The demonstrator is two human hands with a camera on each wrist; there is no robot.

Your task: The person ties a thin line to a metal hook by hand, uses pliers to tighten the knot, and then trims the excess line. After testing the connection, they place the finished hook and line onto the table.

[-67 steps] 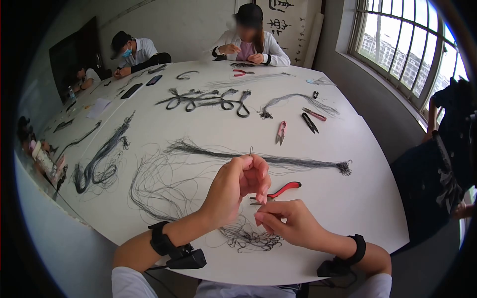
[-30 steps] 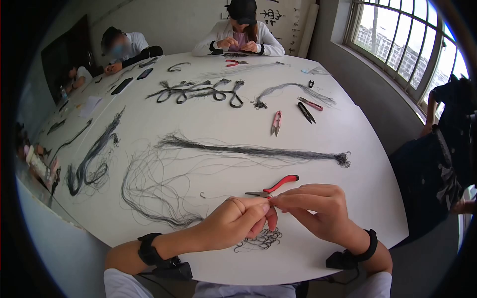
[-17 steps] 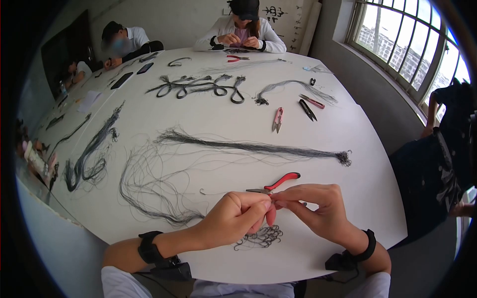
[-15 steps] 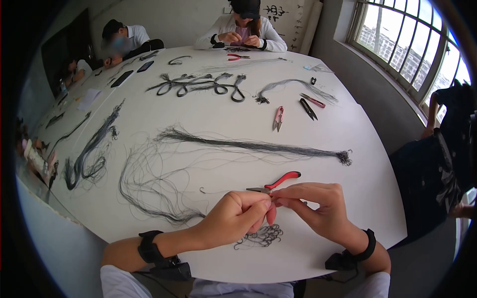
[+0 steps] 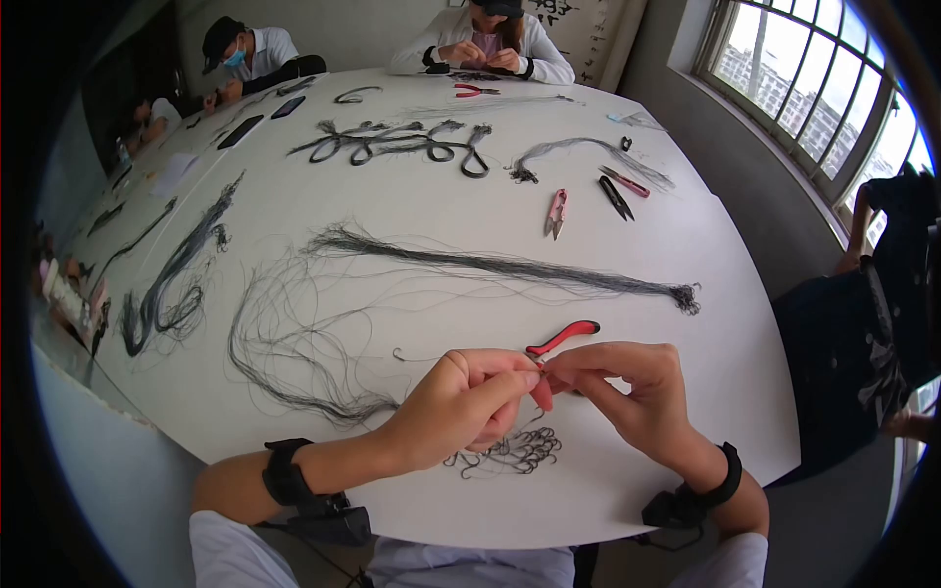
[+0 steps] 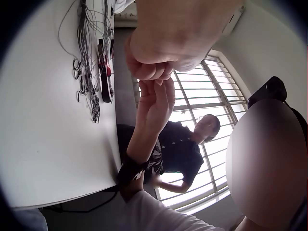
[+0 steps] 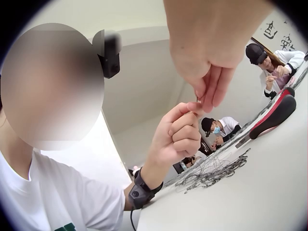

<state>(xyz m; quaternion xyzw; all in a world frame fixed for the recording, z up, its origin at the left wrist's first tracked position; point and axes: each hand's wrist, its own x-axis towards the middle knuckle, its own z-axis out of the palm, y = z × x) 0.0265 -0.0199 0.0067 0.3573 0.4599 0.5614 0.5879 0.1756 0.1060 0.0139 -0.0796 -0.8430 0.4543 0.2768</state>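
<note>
My left hand (image 5: 461,402) and right hand (image 5: 632,397) meet fingertip to fingertip above the table near its front edge. Between them they pinch a hooked fishing line; only a short dark bit of the line (image 7: 197,99) shows in the right wrist view, the rest hidden by fingers. A small hook (image 5: 397,353) on a thin line sticks out left of the left hand. Below the hands lies a cluster of dark fish hooks (image 5: 534,451), its loose lines (image 5: 294,392) fanning left. Just beyond the fingertips lie red-handled pliers (image 5: 564,337), their jaws mostly hidden.
A long bundle of hooked lines (image 5: 500,265) lies across the table (image 5: 647,510). Farther off are pink thread snips (image 5: 556,214), black snips (image 5: 616,196) and looped bundles (image 5: 392,147). Another bundle (image 5: 176,274) lies left. Several people sit around; one person (image 5: 863,284) stands at right.
About two seconds ago my left hand was raised with a small hook upright at its fingertips, apart from the right. Since then the fingertips have come together; lately only slight finger and camera movement.
</note>
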